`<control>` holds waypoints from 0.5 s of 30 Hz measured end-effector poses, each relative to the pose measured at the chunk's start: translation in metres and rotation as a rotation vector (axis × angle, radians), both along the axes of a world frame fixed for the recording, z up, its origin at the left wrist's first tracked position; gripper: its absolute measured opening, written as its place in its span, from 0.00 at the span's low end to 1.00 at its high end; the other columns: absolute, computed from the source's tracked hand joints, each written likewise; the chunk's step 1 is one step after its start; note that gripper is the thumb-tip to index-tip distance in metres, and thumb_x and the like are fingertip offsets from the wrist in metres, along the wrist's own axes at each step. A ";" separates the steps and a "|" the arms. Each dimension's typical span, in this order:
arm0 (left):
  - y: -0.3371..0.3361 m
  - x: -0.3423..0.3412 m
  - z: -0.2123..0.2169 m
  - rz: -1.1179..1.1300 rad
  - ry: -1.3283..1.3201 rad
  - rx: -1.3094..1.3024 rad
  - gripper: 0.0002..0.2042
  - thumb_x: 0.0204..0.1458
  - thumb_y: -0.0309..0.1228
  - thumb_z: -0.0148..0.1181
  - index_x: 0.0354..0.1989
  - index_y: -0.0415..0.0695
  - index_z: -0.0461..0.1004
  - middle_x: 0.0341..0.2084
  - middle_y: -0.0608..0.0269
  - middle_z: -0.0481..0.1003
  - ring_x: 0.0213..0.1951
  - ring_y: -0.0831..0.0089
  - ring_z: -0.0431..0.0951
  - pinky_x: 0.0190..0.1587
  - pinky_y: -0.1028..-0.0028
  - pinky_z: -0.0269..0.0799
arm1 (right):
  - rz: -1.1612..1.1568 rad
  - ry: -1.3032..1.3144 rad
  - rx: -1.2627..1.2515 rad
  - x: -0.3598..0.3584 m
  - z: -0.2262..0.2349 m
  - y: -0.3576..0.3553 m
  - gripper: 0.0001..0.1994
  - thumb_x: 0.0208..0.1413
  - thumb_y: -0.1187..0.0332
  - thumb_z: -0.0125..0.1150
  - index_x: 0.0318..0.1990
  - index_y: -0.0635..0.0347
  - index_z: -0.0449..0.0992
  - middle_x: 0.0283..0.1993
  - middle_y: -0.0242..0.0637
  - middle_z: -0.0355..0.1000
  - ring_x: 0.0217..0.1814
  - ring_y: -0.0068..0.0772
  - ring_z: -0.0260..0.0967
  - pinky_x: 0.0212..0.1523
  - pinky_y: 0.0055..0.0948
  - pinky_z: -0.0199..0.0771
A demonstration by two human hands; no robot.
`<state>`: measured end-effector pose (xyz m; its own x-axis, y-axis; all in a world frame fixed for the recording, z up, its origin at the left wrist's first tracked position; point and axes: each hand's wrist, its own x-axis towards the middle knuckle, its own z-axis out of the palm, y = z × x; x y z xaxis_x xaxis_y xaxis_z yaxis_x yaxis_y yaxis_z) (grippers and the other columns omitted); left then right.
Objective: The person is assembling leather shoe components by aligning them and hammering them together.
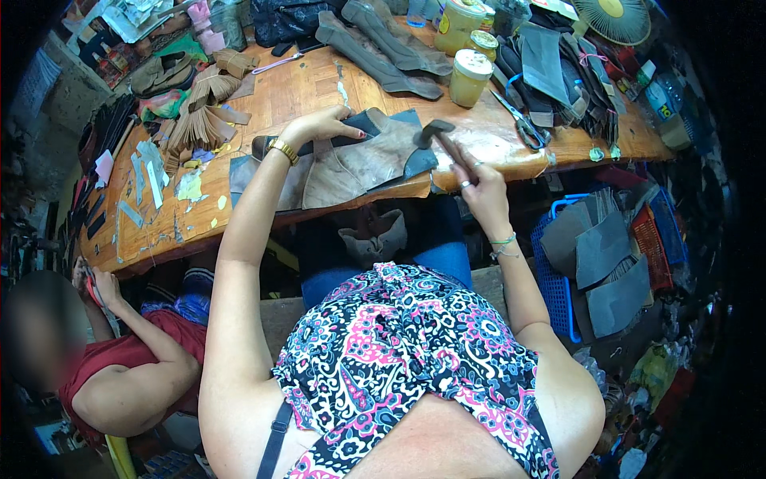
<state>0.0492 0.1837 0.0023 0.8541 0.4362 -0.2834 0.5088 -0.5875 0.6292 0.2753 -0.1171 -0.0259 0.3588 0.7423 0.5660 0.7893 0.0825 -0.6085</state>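
Observation:
My right hand [483,191] is closed round the handle of a hammer [435,132], whose dark head is raised at the right end of a leather piece [375,156]. This brownish-grey leather, worn-looking and cut in a boot-like shape, lies along the table's near edge with dark sheet backing [420,164] showing at its corners. Across its upper left part rests my left hand [319,125], fingers stretched out and apart, holding nothing that I can see. A gold watch is on that wrist. Below the table edge, a greyish-beige piece [377,234] hangs near my lap.
Scissors [523,124] and lidded jars [470,78] stand or lie right of the work. Boot-shaped leather pieces [383,48] lie behind it. Left are fanned brown strips [199,116]. A blue basket [558,271] with grey sheets is low right; a co-worker [140,351] sits left.

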 end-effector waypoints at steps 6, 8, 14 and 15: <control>-0.031 -0.015 0.013 0.089 -0.126 -0.117 0.26 0.59 0.45 0.63 0.54 0.34 0.72 0.45 0.55 0.76 0.48 0.71 0.73 0.53 0.72 0.67 | -0.012 -0.102 0.018 0.023 0.029 0.011 0.22 0.58 0.66 0.68 0.62 0.49 0.78 0.40 0.55 0.78 0.41 0.56 0.77 0.43 0.42 0.75; -0.051 -0.021 0.027 0.175 -0.171 -0.110 0.29 0.60 0.40 0.59 0.63 0.29 0.65 0.55 0.46 0.74 0.56 0.65 0.73 0.62 0.72 0.64 | -0.012 -0.082 0.147 0.024 0.039 0.024 0.22 0.60 0.67 0.67 0.62 0.58 0.77 0.47 0.53 0.80 0.46 0.50 0.80 0.46 0.36 0.76; -0.051 -0.029 -0.029 0.380 -0.309 0.099 0.25 0.57 0.35 0.59 0.56 0.26 0.68 0.50 0.36 0.76 0.55 0.53 0.77 0.58 0.65 0.69 | 0.220 0.092 0.352 -0.023 0.049 0.096 0.23 0.62 0.71 0.66 0.63 0.67 0.73 0.54 0.48 0.80 0.54 0.33 0.78 0.56 0.33 0.75; -0.047 -0.027 -0.035 0.400 -0.343 0.158 0.23 0.54 0.33 0.60 0.52 0.25 0.70 0.44 0.33 0.78 0.50 0.47 0.81 0.54 0.61 0.74 | 0.221 0.079 0.318 -0.026 0.032 0.108 0.24 0.62 0.69 0.66 0.64 0.65 0.73 0.51 0.50 0.81 0.52 0.37 0.81 0.54 0.34 0.76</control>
<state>0.0220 0.1366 -0.0327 0.6448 0.7604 0.0776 0.4930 -0.4913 0.7180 0.2488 -0.0093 0.0061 0.2616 0.5987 0.7571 0.6827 0.4397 -0.5836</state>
